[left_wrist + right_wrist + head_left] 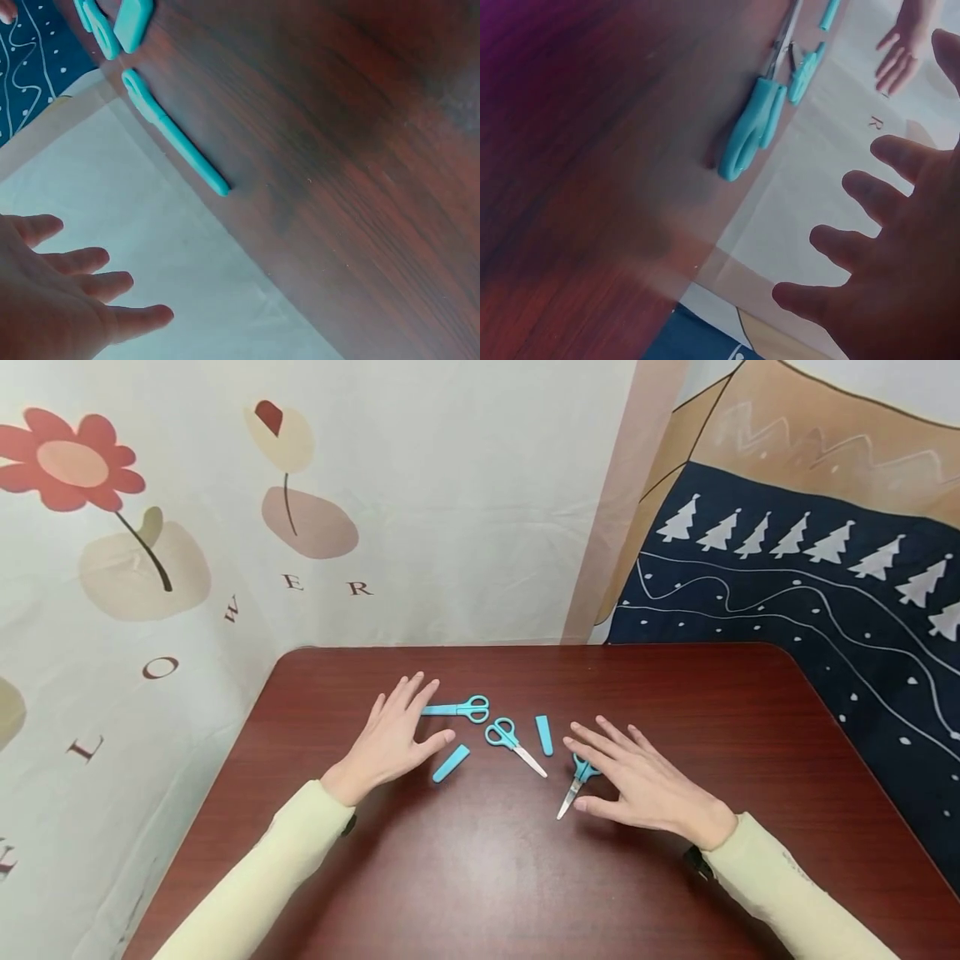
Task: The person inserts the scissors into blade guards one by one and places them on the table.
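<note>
My left hand (390,739) hovers over the left of the table with its fingers spread, holding nothing. Just past its fingertips lies a pair of scissors (450,710) with turquoise handles and a turquoise sheath over the blades, seen side-on in the left wrist view. A loose turquoise sheath (451,763) lies near the left thumb. Bare-bladed turquoise scissors (512,742) rest in the middle, and a second loose sheath (544,735) lies right of them. My right hand (648,785), fingers spread, is above a third pair of scissors (754,124), bare-bladed, and partly hides its handles in the head view.
The dark red-brown wooden table (480,877) has rounded far corners. Behind and to the left hangs a pale cloth (465,552) with printed flowers and letters. At the right is a dark blue cloth (750,585) with white trees.
</note>
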The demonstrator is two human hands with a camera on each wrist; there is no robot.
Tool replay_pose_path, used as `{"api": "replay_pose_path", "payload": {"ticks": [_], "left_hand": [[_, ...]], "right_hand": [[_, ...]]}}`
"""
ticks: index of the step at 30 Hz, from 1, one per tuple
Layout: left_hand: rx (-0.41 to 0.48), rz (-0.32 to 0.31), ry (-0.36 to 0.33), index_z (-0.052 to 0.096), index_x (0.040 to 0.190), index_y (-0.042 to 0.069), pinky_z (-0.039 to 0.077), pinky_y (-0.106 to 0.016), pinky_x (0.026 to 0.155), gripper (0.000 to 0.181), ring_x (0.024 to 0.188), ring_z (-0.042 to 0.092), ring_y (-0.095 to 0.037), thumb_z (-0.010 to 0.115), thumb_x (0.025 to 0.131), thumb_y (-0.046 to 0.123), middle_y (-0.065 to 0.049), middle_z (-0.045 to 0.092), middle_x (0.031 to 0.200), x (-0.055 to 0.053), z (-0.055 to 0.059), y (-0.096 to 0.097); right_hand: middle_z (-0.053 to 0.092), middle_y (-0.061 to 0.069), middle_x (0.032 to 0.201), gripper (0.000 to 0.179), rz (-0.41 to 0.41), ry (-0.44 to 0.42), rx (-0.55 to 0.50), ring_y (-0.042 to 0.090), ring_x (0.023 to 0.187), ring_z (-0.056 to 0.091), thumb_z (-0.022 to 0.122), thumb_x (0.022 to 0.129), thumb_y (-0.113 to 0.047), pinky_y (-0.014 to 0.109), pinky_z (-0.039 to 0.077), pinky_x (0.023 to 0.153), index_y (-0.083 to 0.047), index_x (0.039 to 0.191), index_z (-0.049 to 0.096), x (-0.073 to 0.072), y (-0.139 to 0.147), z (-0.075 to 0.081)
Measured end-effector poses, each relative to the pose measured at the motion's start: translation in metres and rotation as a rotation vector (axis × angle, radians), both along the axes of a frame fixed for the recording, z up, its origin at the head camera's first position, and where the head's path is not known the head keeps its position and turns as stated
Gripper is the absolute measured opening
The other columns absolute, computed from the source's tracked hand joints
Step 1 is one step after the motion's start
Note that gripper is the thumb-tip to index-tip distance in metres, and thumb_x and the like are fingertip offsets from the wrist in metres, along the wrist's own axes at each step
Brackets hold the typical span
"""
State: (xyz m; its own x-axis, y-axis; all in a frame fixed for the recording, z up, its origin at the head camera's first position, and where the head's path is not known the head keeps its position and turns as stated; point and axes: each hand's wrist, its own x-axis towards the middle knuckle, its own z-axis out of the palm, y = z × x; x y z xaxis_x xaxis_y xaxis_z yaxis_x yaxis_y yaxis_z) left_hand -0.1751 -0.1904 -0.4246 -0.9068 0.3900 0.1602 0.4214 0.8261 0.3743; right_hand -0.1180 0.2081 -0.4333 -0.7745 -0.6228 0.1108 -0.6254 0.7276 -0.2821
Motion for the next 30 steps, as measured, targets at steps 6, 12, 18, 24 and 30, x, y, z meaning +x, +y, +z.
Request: {"api": "replay_pose_path", "payload": {"ticks": [6, 12, 18, 24, 30], "left_hand": [[-0.03, 0.011, -0.016, 0.027, 0.165, 0.015, 0.008, -0.072, 0.118, 0.091, 0.158, 0.009, -0.037, 0.055, 0.096, 0.069, -0.013, 0.019, 0.17, 0.016, 0.003, -0.001], [-0.046, 0.037, -0.047, 0.025, 0.165, 0.015, 0.005, -0.073, 0.117, 0.094, 0.158, 0.004, -0.038, 0.055, 0.096, 0.07, -0.012, 0.015, 0.172, 0.031, 0.006, -0.009], [-0.031, 0.063, -0.047, 0.028, 0.164, 0.013, 0.007, -0.074, 0.117, 0.094, 0.158, 0.007, -0.04, 0.059, 0.095, 0.068, -0.014, 0.017, 0.171, 0.042, 0.006, -0.025], [0.013, 0.101, -0.032, 0.031, 0.163, 0.011, 0.01, -0.072, 0.117, 0.092, 0.157, 0.01, -0.041, 0.064, 0.095, 0.062, -0.014, 0.018, 0.171, 0.048, 0.005, -0.038], [0.014, 0.102, -0.032, 0.032, 0.162, 0.009, 0.012, -0.073, 0.117, 0.091, 0.157, 0.011, -0.041, 0.065, 0.095, 0.061, -0.015, 0.02, 0.17, 0.049, 0.003, -0.041]], "right_hand": [[0.032, 0.0, 0.168, 0.086, 0.014, -0.032, 0.047, 0.041, 0.154, 0.024, 0.07, 0.089, -0.066, 0.075, 0.022, 0.113, -0.023, 0.159, 0.044, -0.005, 0.006, -0.005], [0.033, 0.002, 0.167, 0.088, 0.043, -0.073, 0.058, 0.041, 0.154, 0.024, 0.074, 0.088, -0.062, 0.074, 0.024, 0.113, -0.024, 0.16, 0.042, -0.009, 0.012, -0.009], [0.037, 0.004, 0.165, 0.081, 0.083, -0.106, 0.041, 0.042, 0.153, 0.027, 0.076, 0.09, -0.054, 0.075, 0.027, 0.111, -0.023, 0.158, 0.045, -0.013, 0.012, -0.012], [0.038, 0.005, 0.165, 0.067, 0.122, -0.154, 0.065, 0.044, 0.151, 0.03, 0.073, 0.096, -0.039, 0.073, 0.03, 0.111, -0.022, 0.157, 0.048, -0.019, 0.01, -0.014], [0.039, 0.007, 0.164, 0.059, 0.149, -0.176, 0.099, 0.045, 0.149, 0.034, 0.073, 0.098, -0.034, 0.07, 0.034, 0.111, -0.021, 0.152, 0.055, -0.02, 0.01, -0.015]]}}
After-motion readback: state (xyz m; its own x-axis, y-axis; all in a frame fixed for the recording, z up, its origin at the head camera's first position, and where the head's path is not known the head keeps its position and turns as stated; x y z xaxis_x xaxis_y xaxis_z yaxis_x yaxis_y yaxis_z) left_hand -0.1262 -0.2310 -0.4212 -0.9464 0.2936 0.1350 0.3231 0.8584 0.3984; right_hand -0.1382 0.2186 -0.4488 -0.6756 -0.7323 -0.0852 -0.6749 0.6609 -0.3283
